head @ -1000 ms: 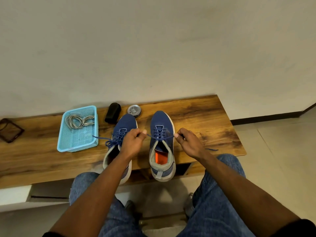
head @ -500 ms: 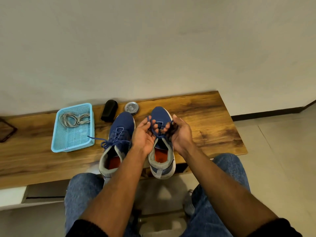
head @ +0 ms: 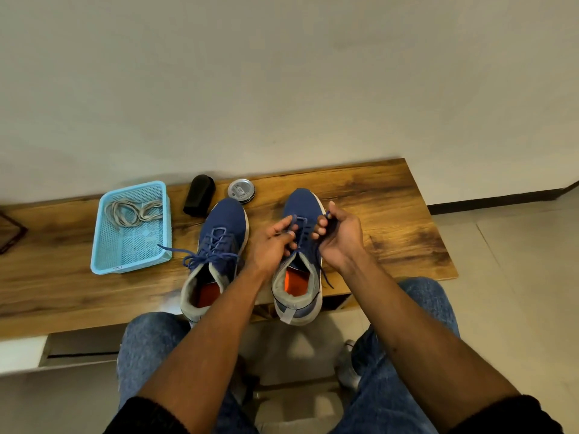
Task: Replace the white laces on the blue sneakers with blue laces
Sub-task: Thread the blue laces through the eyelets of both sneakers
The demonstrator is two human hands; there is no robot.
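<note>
Both hands work over the laced throat of the right-hand blue knit sneaker. Grip state: the left hand pinches one run of the thin blue cord lace between thumb and fingers; the right hand has its fingers curled round the other run, with a short end showing above the knuckles. Whether a loop is already formed inside the right fist cannot be told.

Handling, as judged: the lace is light, limp and without stiffness of its own, so it holds shape only under tension. Take hold close to the top eyelets, where the runs leave the shoe; a hold far out on the tail gives slack and lets a knot loosen. The weave looks slightly slick, so a firm pinch is advised. The shoe is soft-walled and light, and may shift on the wooden worktop if pulled hard.

Just beside it stands the second blue knit sneaker, already laced and bowed in blue. The removed white laces lie coiled in the light-blue plastic mesh basket at the left.
</note>
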